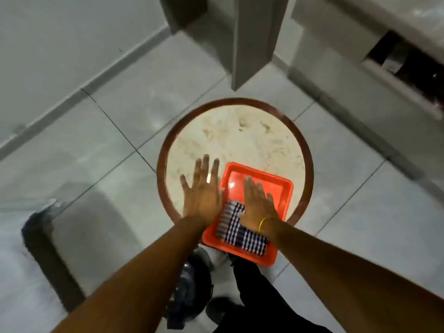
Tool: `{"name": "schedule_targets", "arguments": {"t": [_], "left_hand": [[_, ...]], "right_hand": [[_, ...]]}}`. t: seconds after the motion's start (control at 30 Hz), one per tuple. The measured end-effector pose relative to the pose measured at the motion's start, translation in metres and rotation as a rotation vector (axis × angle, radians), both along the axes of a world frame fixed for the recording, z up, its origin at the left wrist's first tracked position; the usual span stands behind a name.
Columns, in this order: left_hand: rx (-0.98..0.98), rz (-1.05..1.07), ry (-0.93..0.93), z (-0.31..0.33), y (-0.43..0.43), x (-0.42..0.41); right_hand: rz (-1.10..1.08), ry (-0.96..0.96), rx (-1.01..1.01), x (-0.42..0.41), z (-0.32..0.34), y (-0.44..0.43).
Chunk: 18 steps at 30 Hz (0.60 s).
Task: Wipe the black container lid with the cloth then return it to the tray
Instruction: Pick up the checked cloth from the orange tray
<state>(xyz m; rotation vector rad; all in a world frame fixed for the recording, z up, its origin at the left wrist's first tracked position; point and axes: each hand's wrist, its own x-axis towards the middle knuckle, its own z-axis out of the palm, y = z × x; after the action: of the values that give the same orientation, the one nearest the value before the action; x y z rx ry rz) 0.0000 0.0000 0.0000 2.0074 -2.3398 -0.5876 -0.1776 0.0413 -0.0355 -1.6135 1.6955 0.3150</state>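
An orange tray (pixel 281 188) rests on the near right part of a round table (pixel 240 135), its near corner past the table's edge. A blue-and-white checked cloth (pixel 240 234) lies in the tray's near half. My right hand (pixel 258 204) is spread flat over the tray, its heel over the cloth, fingers apart. To the left of the tray my left hand (pixel 204 191) lies flat above the tabletop with fingers spread, holding nothing. No black container lid shows in this view; my hands may hide it.
The table has a beige stone top with a brown rim. Grey floor tiles surround it. A dark stool leg (pixel 48 255) stands at the left, a pillar (pixel 254 39) at the back, a cabinet (pixel 384 56) at the right. My legs and shoes are below the table.
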Motion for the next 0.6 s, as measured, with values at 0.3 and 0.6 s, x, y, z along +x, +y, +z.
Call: {"name": "schedule_targets", "arguments": {"t": [0.3,0.6], "left_hand": [[0.202,-0.566,-0.234,-0.117,0.028,-0.051],[0.383,-0.618,-0.201,-0.104,0.013,-0.056]], "right_hand": [[-0.015,0.189,-0.102,-0.019,-0.092,0.054],[0.033,0.041,0.085,-0.028,-0.07,0.032]]}}
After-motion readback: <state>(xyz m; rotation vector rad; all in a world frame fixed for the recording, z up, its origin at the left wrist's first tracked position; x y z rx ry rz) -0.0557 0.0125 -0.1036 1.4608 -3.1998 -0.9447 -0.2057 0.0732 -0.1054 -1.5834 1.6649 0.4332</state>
